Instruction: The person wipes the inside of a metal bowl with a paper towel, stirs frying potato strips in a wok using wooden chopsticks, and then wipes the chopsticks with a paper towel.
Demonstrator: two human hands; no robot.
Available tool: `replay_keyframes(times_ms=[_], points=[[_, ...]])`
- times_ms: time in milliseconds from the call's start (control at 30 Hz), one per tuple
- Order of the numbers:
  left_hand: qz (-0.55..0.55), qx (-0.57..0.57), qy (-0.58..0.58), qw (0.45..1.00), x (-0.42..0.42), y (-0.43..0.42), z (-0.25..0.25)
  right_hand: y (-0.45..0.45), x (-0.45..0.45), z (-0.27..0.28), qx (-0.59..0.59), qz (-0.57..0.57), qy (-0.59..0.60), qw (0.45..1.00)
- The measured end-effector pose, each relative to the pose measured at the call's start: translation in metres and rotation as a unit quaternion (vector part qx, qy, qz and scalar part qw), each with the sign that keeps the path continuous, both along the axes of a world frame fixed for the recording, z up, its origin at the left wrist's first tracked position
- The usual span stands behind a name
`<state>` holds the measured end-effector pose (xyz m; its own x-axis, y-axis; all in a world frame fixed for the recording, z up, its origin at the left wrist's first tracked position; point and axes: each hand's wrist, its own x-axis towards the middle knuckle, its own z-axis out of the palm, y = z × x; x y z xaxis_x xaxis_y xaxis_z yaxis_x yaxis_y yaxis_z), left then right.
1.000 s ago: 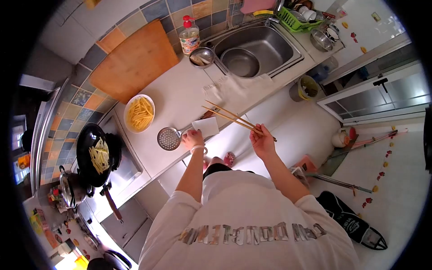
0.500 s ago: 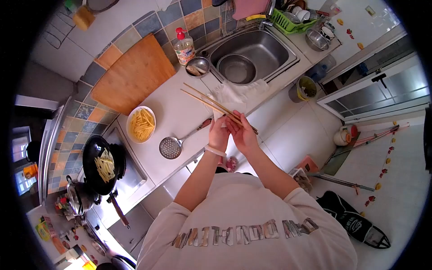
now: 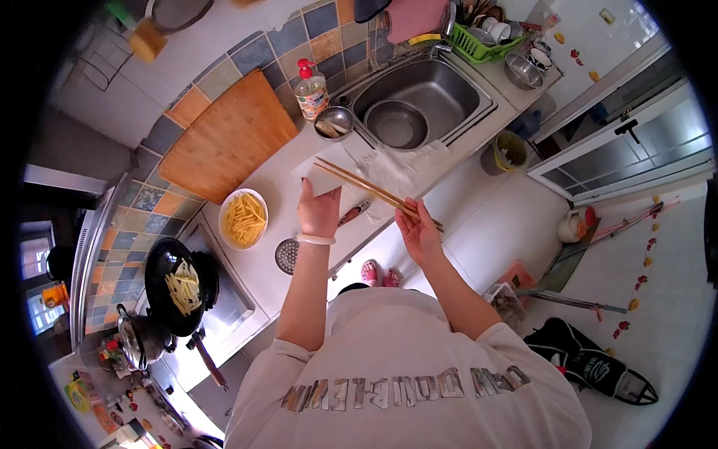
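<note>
My right hand [image 3: 421, 233] is closed around a pair of long wooden chopsticks [image 3: 359, 182], whose far ends point up and left over the counter. My left hand [image 3: 319, 215] is over the counter with its thumb apart from the bent fingers, and a thin white sheet [image 3: 318, 169], paper or cloth, shows at its fingertips and appears to be held there. Partly behind the left forearm lies a slotted skimmer [image 3: 286, 256] with a brown-ended handle [image 3: 354, 212]. A white bowl of pale yellow strips [image 3: 244, 219] stands left of that hand.
A black wok [image 3: 161, 284] with pale strips sits on the stove at left, its handle pointing toward me. A cutting board [image 3: 228, 138] leans on the tiles. Beyond are a soap bottle [image 3: 310, 93], a small metal bowl [image 3: 333, 123], a sink [image 3: 449, 86] and a white cloth [image 3: 400, 166].
My hands were together around the chopsticks and have separated. The left has moved left with the white sheet at its fingers; the right keeps the chopsticks, slightly farther right and lower.
</note>
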<state>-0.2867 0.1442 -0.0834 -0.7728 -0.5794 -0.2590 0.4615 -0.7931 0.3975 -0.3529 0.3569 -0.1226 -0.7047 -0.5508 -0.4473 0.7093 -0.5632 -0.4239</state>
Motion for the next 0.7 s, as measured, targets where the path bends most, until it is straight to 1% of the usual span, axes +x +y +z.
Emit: replay_keyframes(times_ms=[67,167,267,367,467,567,667,700], points=[[-0.039,0.011,0.036,0.999,0.003,-0.012,-0.009,0.001,0.002,0.001,0.026,0.002,0.011,1.0],[-0.028,0.046,0.108,0.993,0.009,0.002,0.046,-0.004,0.004,0.0,0.03,0.005,0.011,0.999],[-0.062,0.013,0.188,0.98,0.008,-0.007,0.026,-0.005,0.002,-0.007,0.003,0.027,0.029,0.999],[-0.002,0.015,0.091,0.996,0.003,-0.016,0.012,-0.009,0.006,-0.01,0.007,0.048,0.027,0.998],[0.048,0.003,0.085,0.995,0.0,-0.02,-0.004,-0.015,0.011,-0.002,0.038,0.047,-0.011,0.998],[0.062,-0.004,0.088,0.994,0.002,-0.021,-0.005,-0.014,0.011,-0.008,0.011,0.063,-0.001,0.998],[0.102,0.008,0.034,0.994,0.002,-0.023,-0.006,-0.015,0.009,-0.007,0.025,0.067,-0.002,0.997],[0.103,0.016,0.033,0.994,0.003,-0.026,-0.011,-0.016,0.009,-0.006,0.036,0.067,0.004,0.997]])
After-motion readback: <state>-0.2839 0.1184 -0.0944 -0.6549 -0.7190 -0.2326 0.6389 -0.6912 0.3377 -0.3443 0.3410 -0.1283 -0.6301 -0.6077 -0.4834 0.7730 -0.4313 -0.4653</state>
